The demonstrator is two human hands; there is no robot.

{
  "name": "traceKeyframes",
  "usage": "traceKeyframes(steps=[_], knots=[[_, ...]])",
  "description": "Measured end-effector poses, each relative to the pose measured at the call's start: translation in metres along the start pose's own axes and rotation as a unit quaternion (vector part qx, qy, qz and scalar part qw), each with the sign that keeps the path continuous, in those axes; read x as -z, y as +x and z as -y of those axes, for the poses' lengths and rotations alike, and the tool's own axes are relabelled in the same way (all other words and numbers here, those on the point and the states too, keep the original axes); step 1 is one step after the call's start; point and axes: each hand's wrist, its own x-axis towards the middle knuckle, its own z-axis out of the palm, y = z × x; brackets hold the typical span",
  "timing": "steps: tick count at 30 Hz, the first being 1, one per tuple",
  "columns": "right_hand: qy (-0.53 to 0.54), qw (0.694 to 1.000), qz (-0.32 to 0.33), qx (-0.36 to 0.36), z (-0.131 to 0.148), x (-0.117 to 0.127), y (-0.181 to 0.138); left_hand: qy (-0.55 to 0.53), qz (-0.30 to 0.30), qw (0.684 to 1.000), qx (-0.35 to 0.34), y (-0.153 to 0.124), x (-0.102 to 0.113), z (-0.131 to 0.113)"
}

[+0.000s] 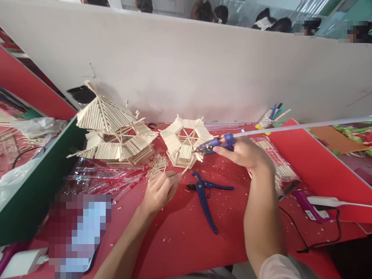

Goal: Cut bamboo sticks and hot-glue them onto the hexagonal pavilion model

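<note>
My right hand point(247, 153) is closed around a blue glue gun point(216, 144), with a long translucent glue stick point(279, 128) running out of its back. The gun's nozzle points left at the front right edge of a small six-sided model point(190, 124) built of pale wooden sticks. In front of that model, my left hand point(161, 190) pinches a short wooden stick point(185, 170). Between my forearms lies a blue-handled cutter point(203, 190), its handles spread. A larger stick pavilion point(116, 131) with a pointed roof stands to the left.
Cut stick pieces point(157, 164) lie heaped beside clear plastic wrappers point(107, 178). A phone-like object point(87, 236) is at the front left. Packed sticks point(276, 162) and a purple power strip point(312, 205) with a cord are on the right. A white partition point(186, 69) stands behind.
</note>
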Motion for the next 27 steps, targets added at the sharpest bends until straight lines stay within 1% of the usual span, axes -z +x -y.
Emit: traceKeyframes(steps=[4, 9, 14, 19, 27], knots=[[0.005, 1.000, -0.003, 0.005, -0.001, 0.000, 0.000, 0.007, -0.010, 1.000, -0.005, 0.000, 0.000, 0.001], [0.025, 1.000, -0.009, 0.004, -0.005, -0.001, 0.000, 0.004, -0.005, 1.000, -0.007, -0.001, 0.000, 0.002], [0.021, 1.000, -0.012, -0.004, -0.007, 0.000, -0.002, -0.004, 0.000, 1.000, -0.008, -0.001, 0.001, 0.001], [0.022, 0.999, -0.025, -0.023, -0.003, -0.001, -0.003, 0.006, -0.012, 1.000, -0.007, -0.002, 0.000, 0.002], [0.018, 0.998, -0.028, -0.044, -0.002, -0.003, -0.001, 0.040, -0.017, 0.999, -0.027, 0.014, 0.005, -0.003]])
